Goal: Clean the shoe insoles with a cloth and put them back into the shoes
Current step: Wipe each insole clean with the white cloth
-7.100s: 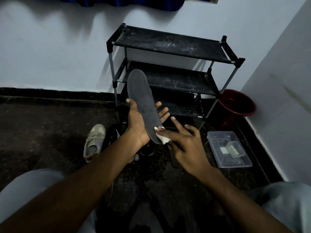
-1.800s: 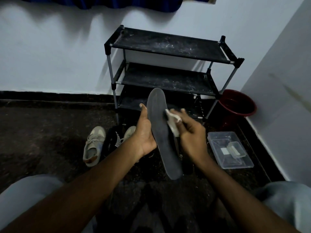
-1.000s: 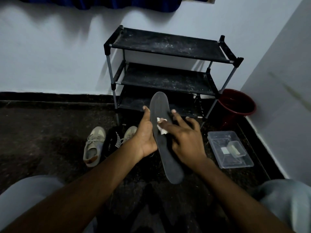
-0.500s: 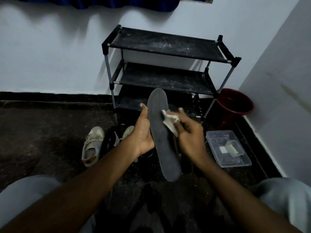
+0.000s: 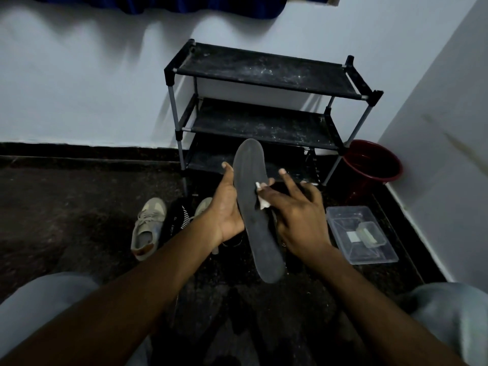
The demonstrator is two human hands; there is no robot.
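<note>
Left hand (image 5: pixel 227 210): grips the dark insole (image 5: pixel 250 217) by its left edge, thumb up along the front, fingers behind
Right hand (image 5: pixel 295 217): fingers straight and spread, pressing a white cloth (image 5: pixel 262 200) against the insole's middle
Insole: held roughly upright in the air between both hands, broad end up
Beige shoe (image 5: pixel 148 228): on the dark floor (image 5: pixel 66 207), left of the hands; second shoe (image 5: pixel 203 204) partly hidden behind the left wrist
Black shoe rack (image 5: pixel 264 75): against the wall
Red bucket (image 5: pixel 375 165), clear plastic box (image 5: pixel 361 233): to the right, near the corner
</note>
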